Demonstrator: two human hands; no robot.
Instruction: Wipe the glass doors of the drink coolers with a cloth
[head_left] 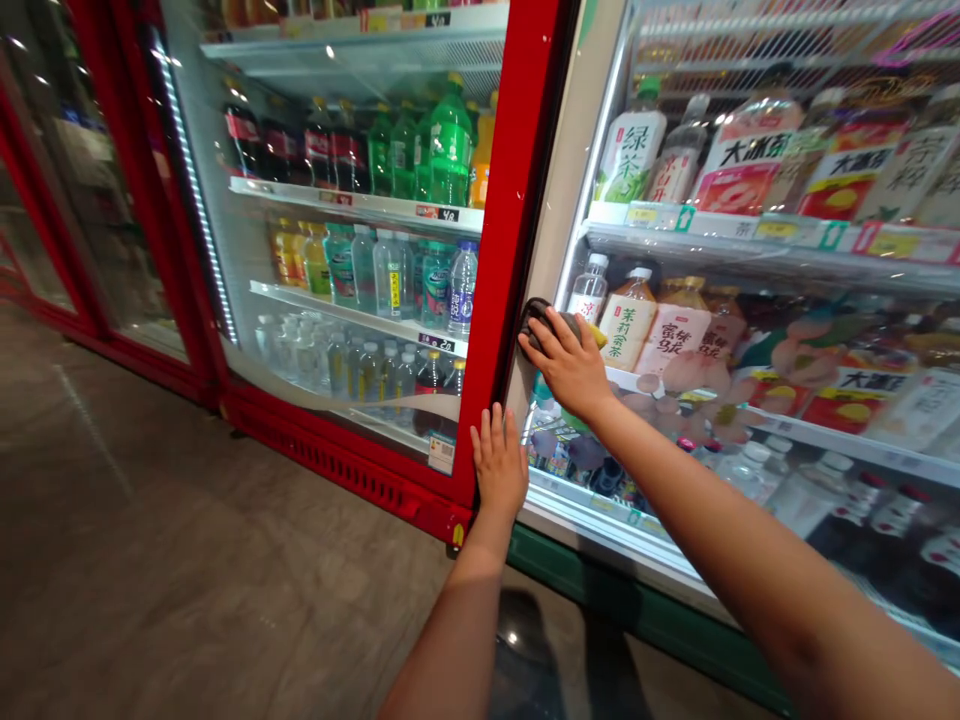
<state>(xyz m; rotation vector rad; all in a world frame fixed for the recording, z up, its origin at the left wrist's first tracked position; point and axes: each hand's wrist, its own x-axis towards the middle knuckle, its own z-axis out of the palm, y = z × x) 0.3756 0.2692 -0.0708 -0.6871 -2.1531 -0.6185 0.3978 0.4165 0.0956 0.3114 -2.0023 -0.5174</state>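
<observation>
My right hand (pixel 571 368) presses a bunched dark grey cloth (pixel 537 312) against the pale door frame (pixel 541 240) of the right-hand drinks cooler. A bit of yellow (pixel 598 336) shows at the cloth's right side; what it is I cannot make out. Lower down, my left hand (pixel 501 462) has its fingers stretched upward, lying against the edges where the two coolers meet. It holds nothing. Close to my right hand, behind the glass, stand tea bottles (pixel 625 318) on a shelf.
To the left is a red-framed cooler (pixel 517 180) with shelves of soda and water bottles. The right-hand cooler has a green base (pixel 585 580). Further red-framed coolers (pixel 112 180) line the far left. Grey floor (pixel 187 560) lies in front, with dark shoes or shadows below my arms.
</observation>
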